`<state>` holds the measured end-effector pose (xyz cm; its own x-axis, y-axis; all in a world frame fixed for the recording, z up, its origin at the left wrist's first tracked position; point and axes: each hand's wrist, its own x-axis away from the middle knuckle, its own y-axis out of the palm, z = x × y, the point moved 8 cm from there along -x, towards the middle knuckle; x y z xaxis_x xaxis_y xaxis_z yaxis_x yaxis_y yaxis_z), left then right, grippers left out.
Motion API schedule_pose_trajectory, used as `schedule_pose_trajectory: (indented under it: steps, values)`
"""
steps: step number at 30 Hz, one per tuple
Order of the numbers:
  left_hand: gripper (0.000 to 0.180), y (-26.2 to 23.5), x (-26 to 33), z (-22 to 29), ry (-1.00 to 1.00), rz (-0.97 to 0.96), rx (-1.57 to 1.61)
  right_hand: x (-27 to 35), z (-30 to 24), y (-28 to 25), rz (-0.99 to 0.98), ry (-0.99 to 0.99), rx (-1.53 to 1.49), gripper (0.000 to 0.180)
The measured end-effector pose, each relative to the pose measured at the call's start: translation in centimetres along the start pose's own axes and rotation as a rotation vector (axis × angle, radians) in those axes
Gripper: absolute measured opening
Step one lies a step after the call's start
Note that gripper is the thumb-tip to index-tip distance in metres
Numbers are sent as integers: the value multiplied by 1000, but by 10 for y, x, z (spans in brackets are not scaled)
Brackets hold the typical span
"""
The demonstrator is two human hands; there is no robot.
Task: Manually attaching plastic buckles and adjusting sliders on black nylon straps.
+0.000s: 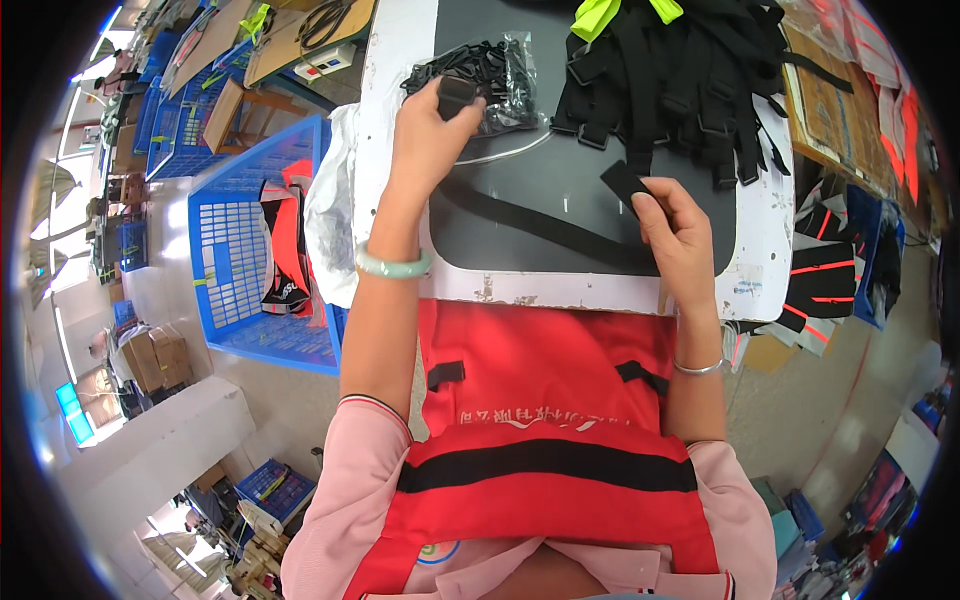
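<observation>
My left hand (425, 130) is closed on a small black buckle (458, 94), squarish in outline. Beside and behind it lies a pile of black plastic buckles (490, 62) in a clear plastic bag (520, 85). My right hand (680, 235) pinches the flat end of a black webbing strap (622, 183) between thumb and fingers. A black length of webbing (540, 228) runs across the dark tabletop (590, 180) between my hands; whether it joins the held end is hidden by my right hand. Behind that hand lies a heap of black straps with buckles (670, 90).
Bright yellow-green strips (625, 14) top the strap heap. A blue plastic basket (225, 270) with red-orange and grey fabric stands left of the table, beside a white bag (330, 210). Black, grey and orange pieces (825, 265) are stacked at the right, by a wooden table (825, 100).
</observation>
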<state>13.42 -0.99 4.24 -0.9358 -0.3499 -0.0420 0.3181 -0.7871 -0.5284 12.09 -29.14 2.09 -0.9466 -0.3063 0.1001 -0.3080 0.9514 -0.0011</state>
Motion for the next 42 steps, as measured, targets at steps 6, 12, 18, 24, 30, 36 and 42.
schedule_pose_trajectory:
  steps: [6,12,18,24,30,36,42]
  values:
    - [13,28,64,21,-207,-319,278,-3,-47,38,3,-422,421,14]
    - [13,31,83,15,-187,-327,255,1,-53,64,-99,-617,777,7]
    - [14,47,94,-7,-328,-377,483,-1,-41,72,-173,-560,809,6]
    - [23,71,114,-27,-551,-134,1041,-6,-3,71,-165,-198,440,14]
    - [24,70,118,-29,-508,-174,1080,-1,-10,68,-114,-211,461,14]
    - [21,64,118,-22,-412,-158,880,7,-19,68,-154,-309,690,8]
    - [19,69,119,-17,-389,-217,866,17,-27,68,-155,-445,676,6]
